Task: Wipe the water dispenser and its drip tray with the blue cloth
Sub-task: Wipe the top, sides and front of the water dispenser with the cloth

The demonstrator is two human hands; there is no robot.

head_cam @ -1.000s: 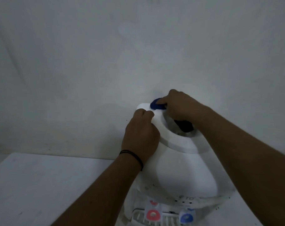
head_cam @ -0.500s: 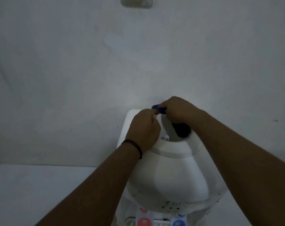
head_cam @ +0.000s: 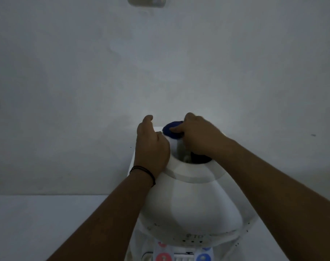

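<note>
The white water dispenser (head_cam: 190,206) stands in front of me against the wall, seen from above, with its round top opening between my hands. My right hand (head_cam: 200,134) grips the blue cloth (head_cam: 170,129) and holds it on the far rim of the opening. A dark bit of the cloth shows down inside the opening under that wrist. My left hand (head_cam: 151,146) lies curled over the left rim of the top and holds nothing. At the bottom edge I see the red tap (head_cam: 163,257) and the blue tap (head_cam: 203,258). The drip tray is out of view.
A white counter (head_cam: 47,223) runs to the left of the dispenser. A plain pale wall (head_cam: 160,72) rises close behind it, with a small wall fitting (head_cam: 147,1) at the top edge.
My view has tilted up and nearer the top. The right hand has slid the cloth along the far rim, more of it now showing. My left hand has shifted left on the rim.
</note>
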